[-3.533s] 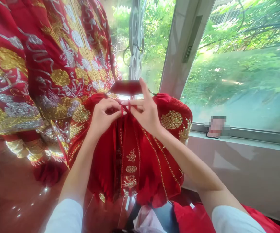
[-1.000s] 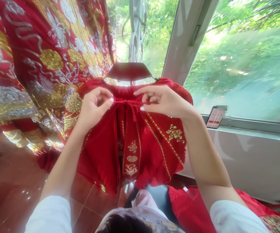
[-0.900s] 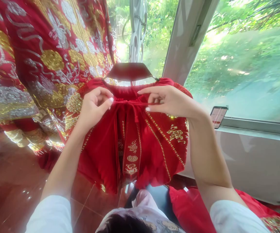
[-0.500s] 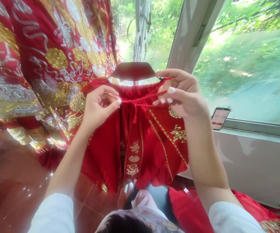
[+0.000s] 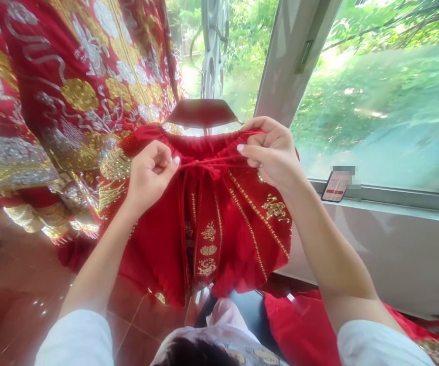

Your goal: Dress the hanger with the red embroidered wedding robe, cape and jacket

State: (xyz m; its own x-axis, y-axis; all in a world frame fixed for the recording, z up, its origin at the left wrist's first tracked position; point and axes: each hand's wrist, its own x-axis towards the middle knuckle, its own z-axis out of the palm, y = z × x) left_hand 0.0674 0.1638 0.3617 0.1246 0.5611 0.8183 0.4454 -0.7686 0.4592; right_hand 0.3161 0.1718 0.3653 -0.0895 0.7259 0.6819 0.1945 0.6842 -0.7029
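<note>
A red skirt [image 5: 238, 223] with gold embroidery and beaded lines hangs by its gathered waist from a dark red hanger [image 5: 204, 113]. Across the front of the waistband runs a thin red drawstring [image 5: 208, 162], with a knot near its middle. My left hand [image 5: 153, 170] pinches the string's left part between thumb and fingers. On the other side, my right hand [image 5: 269, 150] is closed on the right part of the string, close to the hanger's clip. The string looks taut between both hands. Its ends are hidden.
Red garments with gold and silver embroidery [image 5: 90, 91] hang at the left. A phone [image 5: 334, 185] leans on the window sill [image 5: 395, 211] to the right. Red cloth [image 5: 295, 325] lies low at the right, beside a dark seat. Tiled floor [image 5: 147, 317] shows below.
My right hand has closed its fingers more tightly and drawn the string out. The loop and tail hanging at the knot have pulled in. The view has shifted slightly to the right.
</note>
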